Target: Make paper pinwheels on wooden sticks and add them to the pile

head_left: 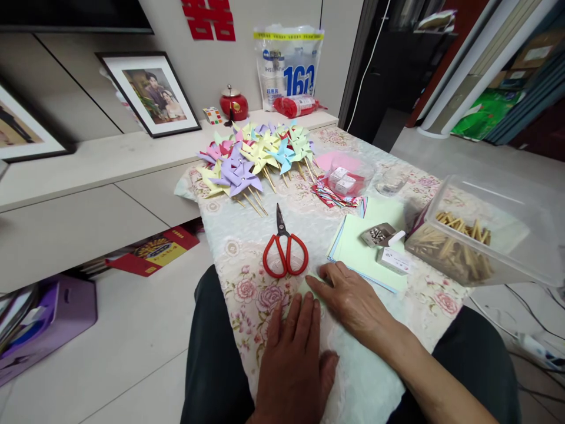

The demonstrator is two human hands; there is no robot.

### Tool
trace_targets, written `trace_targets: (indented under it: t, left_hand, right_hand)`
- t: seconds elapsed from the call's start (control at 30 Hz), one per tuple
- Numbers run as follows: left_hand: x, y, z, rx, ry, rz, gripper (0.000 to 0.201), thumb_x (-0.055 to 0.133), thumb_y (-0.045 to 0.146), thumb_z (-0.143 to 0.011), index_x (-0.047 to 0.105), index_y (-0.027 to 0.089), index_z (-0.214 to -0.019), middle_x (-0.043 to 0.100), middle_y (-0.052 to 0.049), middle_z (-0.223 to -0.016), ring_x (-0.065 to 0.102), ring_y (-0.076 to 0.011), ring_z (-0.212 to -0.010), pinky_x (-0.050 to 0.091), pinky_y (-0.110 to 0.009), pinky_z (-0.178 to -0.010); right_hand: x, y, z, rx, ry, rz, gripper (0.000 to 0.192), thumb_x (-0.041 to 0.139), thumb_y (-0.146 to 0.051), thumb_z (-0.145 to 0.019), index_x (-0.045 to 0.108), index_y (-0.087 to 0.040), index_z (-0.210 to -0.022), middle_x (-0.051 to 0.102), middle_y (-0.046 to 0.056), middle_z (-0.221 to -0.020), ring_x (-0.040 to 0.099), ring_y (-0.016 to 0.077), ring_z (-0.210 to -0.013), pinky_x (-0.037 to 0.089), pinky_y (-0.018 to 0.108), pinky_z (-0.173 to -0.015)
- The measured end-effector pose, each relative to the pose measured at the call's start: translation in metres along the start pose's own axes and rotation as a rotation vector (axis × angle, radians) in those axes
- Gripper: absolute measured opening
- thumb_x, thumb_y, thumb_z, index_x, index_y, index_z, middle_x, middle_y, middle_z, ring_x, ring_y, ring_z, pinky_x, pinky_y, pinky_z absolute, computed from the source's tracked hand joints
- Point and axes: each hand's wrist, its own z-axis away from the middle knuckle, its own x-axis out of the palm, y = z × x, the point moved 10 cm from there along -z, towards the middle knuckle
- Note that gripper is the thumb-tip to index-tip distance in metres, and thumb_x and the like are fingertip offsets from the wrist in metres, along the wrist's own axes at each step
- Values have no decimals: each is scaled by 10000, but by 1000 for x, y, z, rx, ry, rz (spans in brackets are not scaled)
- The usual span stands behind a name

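Pressing a pale green paper sheet (348,365) flat against the flowered tablecloth (247,288), I am working both palms over it on my lap edge of the table. My left hand (293,353) is lying open, fingers spread and flat on the sheet's near part, gripping nothing. My right hand (353,300) is also open, its fingertips pushing down along the sheet's far edge, just below the red scissors (285,250). I judge I am creasing or smoothing a fold, an early step in shaping one more pinwheel like the pile of finished pinwheels (256,159) at the far end. Next, I think, the fold needs a firm run of the fingers along its line while the other palm is keeping the sheet from sliding; the scissors are lying within easy reach, beside the stack of green paper (362,253).
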Motion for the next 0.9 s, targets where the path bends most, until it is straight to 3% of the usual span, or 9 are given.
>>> trace_targets:
  t: [0.2,0.33,0.53,0.67,0.9]
  left_hand:
    - [2,0,2,-23,-37,-2,498,503,361,-915,560,131,-1353,563,-86,-1445,482,-290,-1329,262,-485,-1118]
    - [2,0,2,-20,-40,-16,512,489,372,-926,543,127,-1373,552,-79,-1457,473,-284,-1337,277,-479,-1106]
    - [0,0,3,-14,-23,14,474,498,391,-930,596,143,-1322,570,-86,-1438,479,-285,-1331,262,-486,-1112]
    - [-1,0,3,-13,-16,19,470,502,383,-930,598,137,-1319,587,-94,-1419,489,-292,-1320,254,-495,-1110]
    - [0,0,3,-14,-4,45,470,505,387,-926,612,131,-1306,589,-107,-1416,495,-306,-1311,236,-506,-1118]
  right_hand:
    - [-11,-5,12,2,106,39,298,497,-153,-981,599,-219,-1252,646,109,-1109,561,252,-938,431,365,-720]
    - [-16,-24,40,-47,218,-83,388,446,-136,-988,528,-132,-1367,643,165,-1235,569,283,-1096,477,446,-877]
    - [3,-36,69,-33,164,-74,491,443,-105,-968,441,-99,-1459,584,152,-1404,496,302,-1312,375,553,-1103]
    - [6,-36,71,-61,146,-43,539,415,-57,-961,370,-68,-1498,569,168,-1427,474,296,-1357,361,580,-1135]
    - [-2,-39,77,-29,173,-37,509,456,-67,-947,457,-106,-1455,594,167,-1402,532,300,-1320,422,589,-1111]
